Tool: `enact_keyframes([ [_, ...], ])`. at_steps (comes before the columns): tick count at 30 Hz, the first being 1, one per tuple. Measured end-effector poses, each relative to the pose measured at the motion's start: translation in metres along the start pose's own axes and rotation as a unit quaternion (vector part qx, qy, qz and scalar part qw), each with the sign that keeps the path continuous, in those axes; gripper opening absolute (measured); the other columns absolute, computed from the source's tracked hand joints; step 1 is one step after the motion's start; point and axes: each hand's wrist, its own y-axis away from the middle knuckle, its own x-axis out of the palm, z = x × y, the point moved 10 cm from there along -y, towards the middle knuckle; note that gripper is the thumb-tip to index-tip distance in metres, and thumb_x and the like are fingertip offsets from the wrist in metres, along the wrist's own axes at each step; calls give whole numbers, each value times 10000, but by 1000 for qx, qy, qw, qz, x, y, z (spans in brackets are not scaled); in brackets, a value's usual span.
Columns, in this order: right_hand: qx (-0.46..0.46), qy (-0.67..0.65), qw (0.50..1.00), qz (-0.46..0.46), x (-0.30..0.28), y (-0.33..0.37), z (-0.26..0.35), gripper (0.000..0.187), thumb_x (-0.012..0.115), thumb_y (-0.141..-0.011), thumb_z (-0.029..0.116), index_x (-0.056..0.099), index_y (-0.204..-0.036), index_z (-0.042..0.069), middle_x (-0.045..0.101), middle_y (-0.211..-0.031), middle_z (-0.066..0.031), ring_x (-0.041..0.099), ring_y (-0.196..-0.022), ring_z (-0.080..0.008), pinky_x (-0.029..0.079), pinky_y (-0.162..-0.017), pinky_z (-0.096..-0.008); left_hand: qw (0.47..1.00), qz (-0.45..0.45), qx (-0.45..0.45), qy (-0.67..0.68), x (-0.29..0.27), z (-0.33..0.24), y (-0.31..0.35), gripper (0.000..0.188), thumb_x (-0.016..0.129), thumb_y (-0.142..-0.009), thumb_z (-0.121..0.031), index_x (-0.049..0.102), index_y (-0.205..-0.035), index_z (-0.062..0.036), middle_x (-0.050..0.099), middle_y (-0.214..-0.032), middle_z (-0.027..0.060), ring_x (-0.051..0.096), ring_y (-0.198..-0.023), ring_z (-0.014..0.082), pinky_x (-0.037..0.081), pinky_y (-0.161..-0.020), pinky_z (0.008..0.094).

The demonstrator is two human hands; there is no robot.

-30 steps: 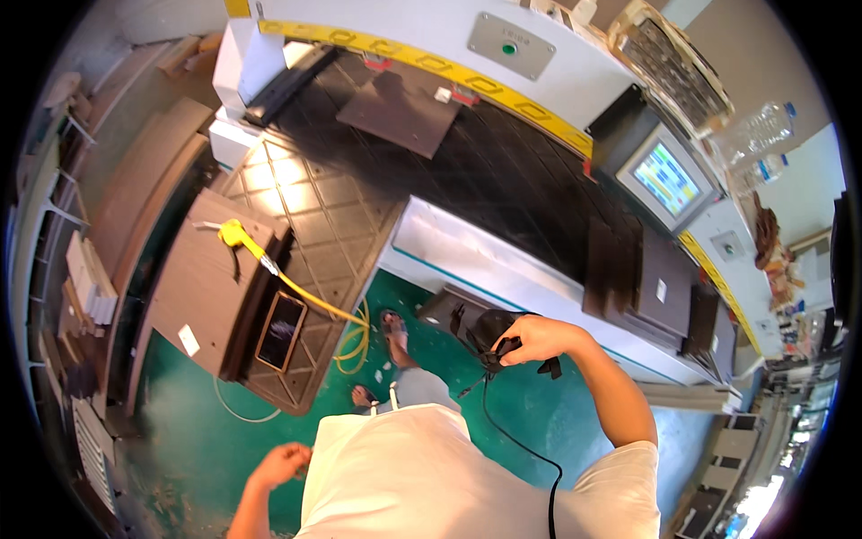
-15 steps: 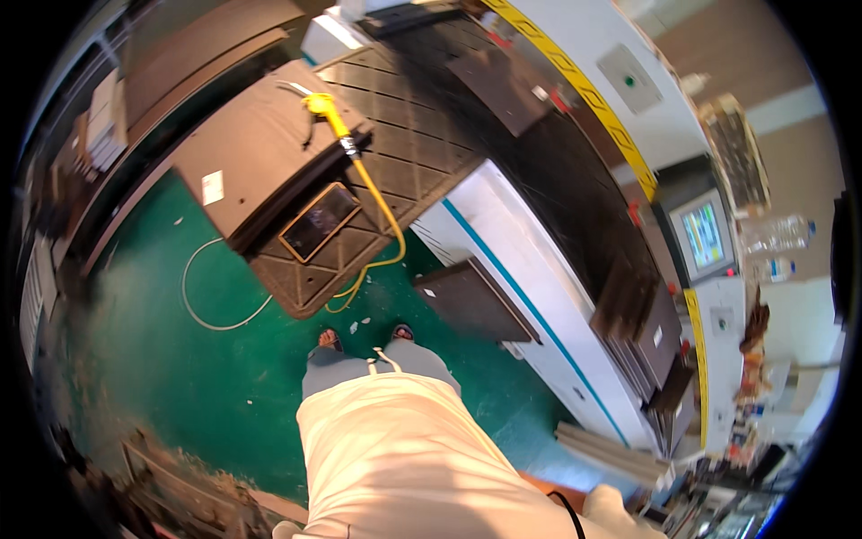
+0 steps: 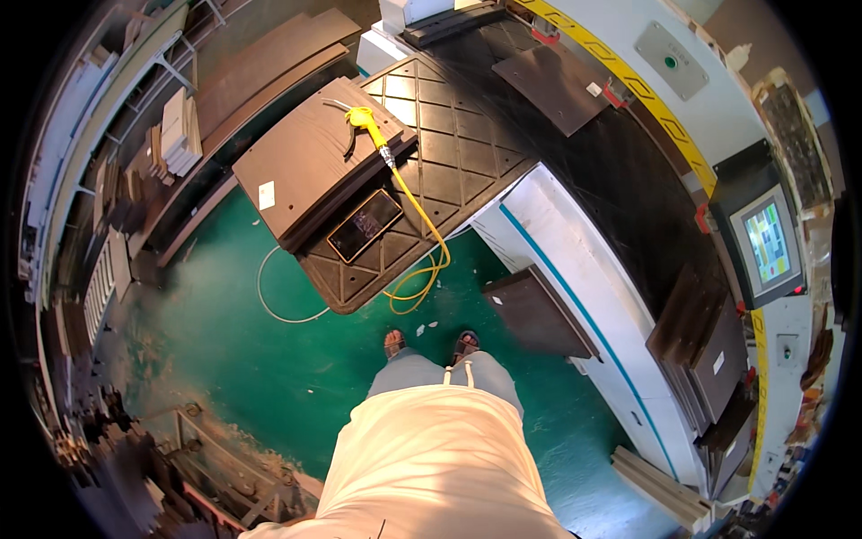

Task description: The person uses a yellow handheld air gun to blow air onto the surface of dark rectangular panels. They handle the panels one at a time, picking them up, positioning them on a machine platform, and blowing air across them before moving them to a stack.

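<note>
Neither of my hands shows in the head view; my body and feet are at the lower middle. Ahead of me stands a dark worktable with crossing grooves. A stack of brown panels with a white label lies on it. A yellow air blow gun rests on top of the stack, its nozzle toward the far left. Its yellow coiled hose runs over the table edge and hangs down. Beside the stack lies a phone in an orange-edged case, screen up.
To the right is a white machine with a lit control screen and a yellow-marked beam. A dark panel leans against its side. More panels stand at the right. Long boards lie far left; a metal-framed cart is lower left.
My view has swung left, so the table, machine and floor appear further right. A forearm with a black band at the lower right has left the view. The blow gun and phone stay put.
</note>
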Motion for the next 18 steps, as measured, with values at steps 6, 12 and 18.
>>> enact_keyframes([
  [6, -21, -175, 984, -6, -9, 41, -41, 370, 601, -1069, 348, 616, -1288, 51, 666, -866, -56, 618, -694, -215, 519, -643, -355, 983, 35, -153, -99, -40, 18, 57, 247, 708, -929, -149, 752, -1051, 61, 782, -985, 116, 753, -812, 215, 620, -683, 334],
  [12, -362, -444, 742, -348, -102, 166, 80, 331, 568, -1096, 334, 579, -1257, 45, 481, -723, -18, 472, -596, -136, 410, -535, -307, 946, -47, 239, 214, -19, -173, 167, 113, 525, -706, 39, 532, -789, -38, 640, -680, 154, 696, -692, 357, 541, -662, 440],
  [18, -494, -249, 695, -459, -102, 186, 268, 323, 594, -1089, 305, 584, -1236, 18, 494, -770, -11, 476, -567, -111, 394, -505, -274, 842, 64, 367, 391, 65, -288, 192, 107, 524, -947, -86, 591, -1031, -84, 474, -671, 13, 343, -508, 112, 305, -463, 268],
])
